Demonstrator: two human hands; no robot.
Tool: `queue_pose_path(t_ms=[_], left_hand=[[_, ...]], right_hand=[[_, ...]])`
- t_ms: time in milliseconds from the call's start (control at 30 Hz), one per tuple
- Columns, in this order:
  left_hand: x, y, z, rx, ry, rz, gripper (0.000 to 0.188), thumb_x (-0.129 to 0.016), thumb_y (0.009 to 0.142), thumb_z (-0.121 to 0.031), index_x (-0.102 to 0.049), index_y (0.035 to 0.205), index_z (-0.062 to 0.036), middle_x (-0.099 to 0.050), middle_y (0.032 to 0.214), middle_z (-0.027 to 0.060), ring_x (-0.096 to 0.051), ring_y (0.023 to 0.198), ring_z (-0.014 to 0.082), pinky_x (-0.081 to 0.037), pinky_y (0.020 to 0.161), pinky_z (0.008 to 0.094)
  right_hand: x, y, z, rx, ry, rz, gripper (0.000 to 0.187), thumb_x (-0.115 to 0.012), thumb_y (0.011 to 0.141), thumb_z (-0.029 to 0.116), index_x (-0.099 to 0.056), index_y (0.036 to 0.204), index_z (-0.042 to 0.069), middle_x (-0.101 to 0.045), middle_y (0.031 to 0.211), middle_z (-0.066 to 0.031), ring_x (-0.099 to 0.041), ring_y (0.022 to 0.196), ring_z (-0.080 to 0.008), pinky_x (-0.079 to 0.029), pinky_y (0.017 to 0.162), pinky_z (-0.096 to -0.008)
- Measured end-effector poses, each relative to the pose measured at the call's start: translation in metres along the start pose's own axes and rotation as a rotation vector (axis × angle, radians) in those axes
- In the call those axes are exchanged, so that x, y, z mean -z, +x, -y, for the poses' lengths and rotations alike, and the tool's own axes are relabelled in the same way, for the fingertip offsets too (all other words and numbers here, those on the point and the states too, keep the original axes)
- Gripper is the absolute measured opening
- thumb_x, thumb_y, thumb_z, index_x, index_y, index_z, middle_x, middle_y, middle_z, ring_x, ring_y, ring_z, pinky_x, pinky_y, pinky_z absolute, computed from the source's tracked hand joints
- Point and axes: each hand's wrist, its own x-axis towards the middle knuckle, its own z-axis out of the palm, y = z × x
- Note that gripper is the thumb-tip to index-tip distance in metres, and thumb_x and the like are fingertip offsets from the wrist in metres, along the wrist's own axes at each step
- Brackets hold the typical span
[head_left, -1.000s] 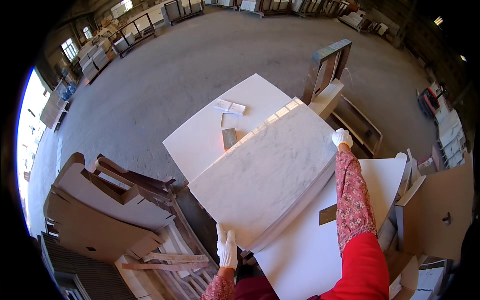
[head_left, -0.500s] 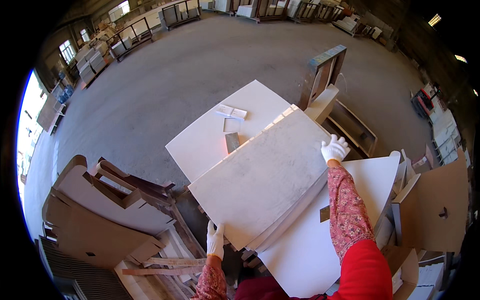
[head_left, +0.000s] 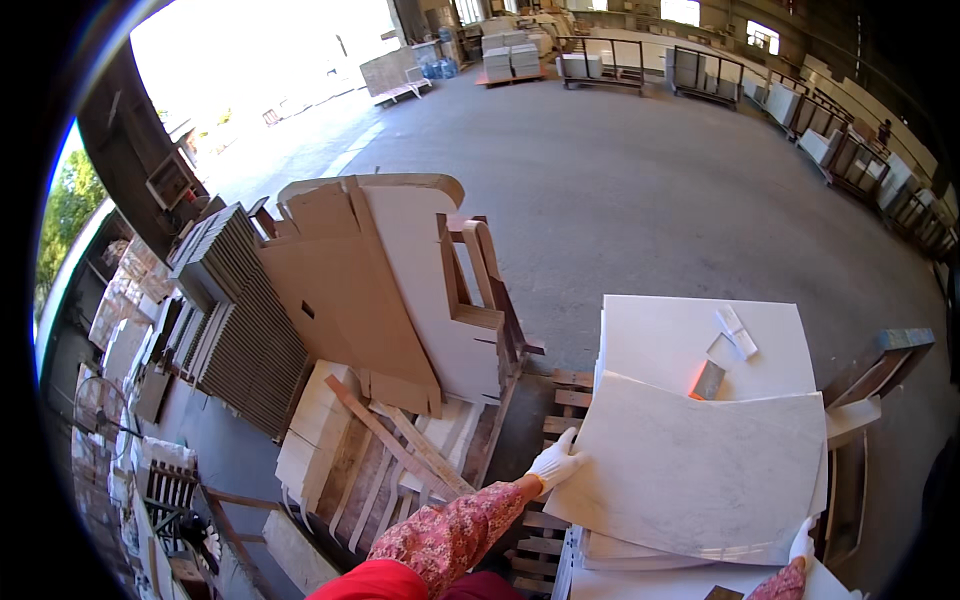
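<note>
A pale grey-veined stone slab (head_left: 700,465) lies at a slight angle on top of a stack of slabs, its near left corner jutting past the stack. My left hand (head_left: 557,461), in a white knit glove, grips the slab's left edge. Low on the right, my gloved right hand (head_left: 803,543) is at the near right edge, its fingers partly hidden. Just beyond the slab's far edge, on a white slab (head_left: 640,325), sit a small dark grey block (head_left: 708,380), a thin square frame-like piece (head_left: 721,350) and a white bar-shaped piece (head_left: 737,332).
Left of the stack, tall cardboard (head_left: 345,285) and a curved white panel (head_left: 415,270) stand upright. Wooden strips (head_left: 400,430) lie on a pallet there. Dark ribbed stacked panels (head_left: 245,330) stand farther left. A wooden frame (head_left: 850,490) is on the right. Slab racks (head_left: 605,65) line the back.
My view has swung to the left, so the stack now appears lower right. My left hand is on the slab's left edge; my right hand now sits at the near right edge.
</note>
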Motion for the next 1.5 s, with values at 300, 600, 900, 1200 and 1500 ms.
queue_pose_path(t_ms=[300,600,900,1200,1500], left_hand=[[-0.043,0.023,-0.038,0.168,-0.104,-0.182,0.078,-0.047,0.09,-0.069,-0.056,0.128,-0.001,-0.066,0.118,0.0269,-0.063,0.111,0.0417,-0.048,0.094,0.046],[-0.043,0.018,0.024,0.218,-0.712,-0.213,0.067,-0.065,0.087,-0.055,-0.067,0.12,0.0034,-0.071,0.112,0.0162,-0.066,0.104,0.0255,-0.047,0.091,0.0372],[0.091,-0.172,0.082,0.4,-1.14,-0.564,0.082,-0.06,0.089,-0.068,-0.06,0.129,0.0031,-0.062,0.126,0.0113,-0.057,0.113,0.0207,-0.043,0.1,0.0356],[0.173,-0.475,0.211,0.061,-1.501,-1.134,0.068,-0.046,0.099,-0.061,-0.057,0.137,-0.0054,-0.061,0.135,0.0073,-0.057,0.12,0.0229,-0.042,0.106,0.0367],[0.057,-0.756,0.261,0.033,-1.615,-1.826,0.052,-0.048,0.104,-0.045,-0.06,0.13,-0.0008,-0.064,0.128,0.0093,-0.061,0.113,0.0222,-0.047,0.1,0.0346]], right_hand=[[-0.047,0.12,-0.046,0.168,0.785,-0.052,0.089,-0.052,0.093,0.067,-0.049,0.139,-0.009,-0.056,0.141,-0.0198,-0.054,0.127,-0.0304,-0.042,0.107,-0.0386],[0.159,-0.13,0.054,0.542,0.818,-0.086,0.066,-0.051,0.098,0.049,-0.063,0.122,-0.011,-0.068,0.121,-0.0197,-0.063,0.11,-0.0292,-0.047,0.097,-0.0381],[0.239,-0.398,0.089,0.818,0.93,-0.134,0.042,-0.051,0.102,0.026,-0.066,0.116,-0.011,-0.065,0.124,-0.0212,-0.056,0.119,-0.0281,-0.04,0.104,-0.038],[0.202,-0.565,0.065,1.039,1.011,0.219,0.038,-0.058,0.098,0.019,-0.062,0.116,-0.015,-0.066,0.114,-0.0211,-0.057,0.108,-0.0274,-0.042,0.099,-0.0372],[0.149,-0.598,0.028,1.578,0.818,0.44,0.035,-0.054,0.1,0.019,-0.064,0.12,-0.008,-0.067,0.107,-0.0177,-0.062,0.096,-0.0267,-0.049,0.084,-0.0352]])
